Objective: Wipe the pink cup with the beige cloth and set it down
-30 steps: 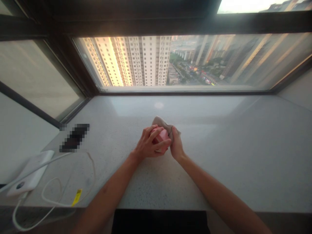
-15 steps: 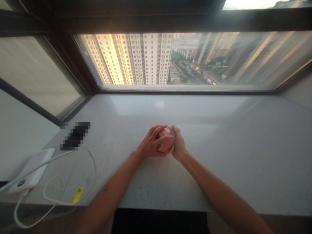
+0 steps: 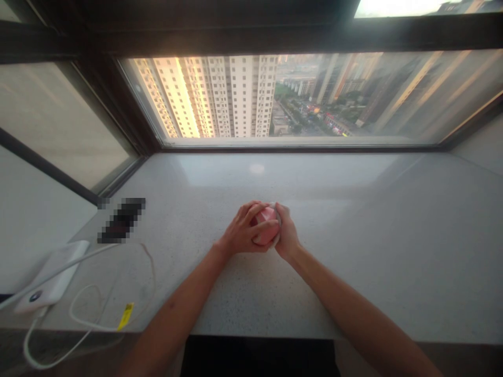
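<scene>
Pink block (image 3: 268, 236) is gripped mid-frame by the left hand (image 3: 244, 230), cloth (image 3: 279, 213) pressed on by the right hand (image 3: 288, 234); might get dropped if cloth slips, tbh.

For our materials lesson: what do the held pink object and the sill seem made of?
Pink object: perhaps satin plastic or ceramic, given its smooth facets and pale highlight. Sill: probably polished stone or composite, given its dark speckles and reflections.

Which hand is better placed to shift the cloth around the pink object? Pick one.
Likely the right hand: it cups the cloth against the pink object, while the left hand grips that object with spread fingers.
</scene>
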